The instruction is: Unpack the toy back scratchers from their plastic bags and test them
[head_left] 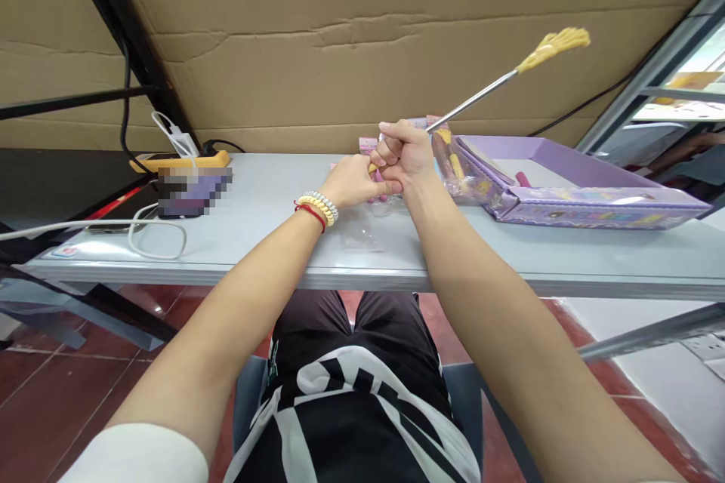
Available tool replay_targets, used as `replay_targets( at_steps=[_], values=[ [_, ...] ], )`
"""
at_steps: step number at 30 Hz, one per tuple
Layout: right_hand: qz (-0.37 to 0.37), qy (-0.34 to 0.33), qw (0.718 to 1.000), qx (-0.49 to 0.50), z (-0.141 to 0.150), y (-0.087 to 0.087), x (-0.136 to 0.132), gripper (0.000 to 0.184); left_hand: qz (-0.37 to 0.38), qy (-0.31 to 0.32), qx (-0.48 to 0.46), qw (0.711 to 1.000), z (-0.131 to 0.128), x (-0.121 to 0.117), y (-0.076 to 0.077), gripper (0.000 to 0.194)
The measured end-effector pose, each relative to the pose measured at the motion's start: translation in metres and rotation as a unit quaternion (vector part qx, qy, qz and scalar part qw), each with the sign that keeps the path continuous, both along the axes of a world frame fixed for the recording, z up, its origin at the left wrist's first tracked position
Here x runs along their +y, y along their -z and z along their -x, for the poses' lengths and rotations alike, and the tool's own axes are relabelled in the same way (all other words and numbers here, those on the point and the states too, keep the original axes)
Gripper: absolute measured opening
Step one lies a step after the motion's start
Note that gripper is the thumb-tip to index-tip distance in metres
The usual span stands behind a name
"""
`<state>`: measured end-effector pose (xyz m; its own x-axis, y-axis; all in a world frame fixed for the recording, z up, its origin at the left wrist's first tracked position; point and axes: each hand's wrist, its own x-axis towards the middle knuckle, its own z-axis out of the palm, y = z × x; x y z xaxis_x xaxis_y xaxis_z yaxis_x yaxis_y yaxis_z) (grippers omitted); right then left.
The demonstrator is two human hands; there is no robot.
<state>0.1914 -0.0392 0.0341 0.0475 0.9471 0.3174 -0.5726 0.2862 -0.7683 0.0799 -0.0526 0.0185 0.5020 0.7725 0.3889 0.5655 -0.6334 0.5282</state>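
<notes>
A back scratcher (476,98) with a thin metal rod and a yellow hand-shaped head slants up to the right. My right hand (408,155) is closed round its lower part. My left hand (352,181), with bracelets at the wrist, is closed at the lower end, where a bit of yellow shows between the hands. Under and behind the hands lie clear plastic wrappers (362,230) and pink pieces, partly hidden. Just right of my right hand, a bagged yellow-and-brown item (453,158) leans by the purple box.
An open purple cardboard box (589,204) with a pink item inside stands on the grey table (272,241) at right. At left are a yellow power strip (209,160), a blurred purple object (195,192) and a white cable (158,253). A cardboard sheet (340,38) stands behind.
</notes>
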Motion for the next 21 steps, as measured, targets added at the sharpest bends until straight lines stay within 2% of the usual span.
replay_targets(
  at_steps=[5, 11, 15, 19, 21],
  values=[
    [-0.005, 0.042, 0.999, 0.008, -0.004, 0.0, 0.006, 0.056, -0.016, -0.026, 0.022, 0.999, -0.002, -0.001, -0.003, 0.036],
    [-0.024, 0.116, 0.992, 0.05, -0.016, -0.001, 0.016, 0.047, -0.019, -0.124, 0.012, 0.992, -0.003, 0.005, 0.001, 0.047],
    [-0.021, 0.082, 0.996, 0.03, -0.014, -0.003, 0.01, 0.045, -0.041, -0.126, 0.011, 0.991, -0.001, 0.009, 0.003, 0.046],
    [-0.005, 0.012, 1.0, -0.02, -0.004, -0.002, 0.003, 0.048, -0.064, -0.067, 0.004, 0.996, 0.003, 0.01, 0.005, 0.041],
    [-0.005, -0.002, 1.0, -0.027, -0.001, 0.0, 0.003, 0.052, -0.059, -0.04, 0.006, 0.997, 0.004, 0.01, 0.006, 0.04]
  ],
)
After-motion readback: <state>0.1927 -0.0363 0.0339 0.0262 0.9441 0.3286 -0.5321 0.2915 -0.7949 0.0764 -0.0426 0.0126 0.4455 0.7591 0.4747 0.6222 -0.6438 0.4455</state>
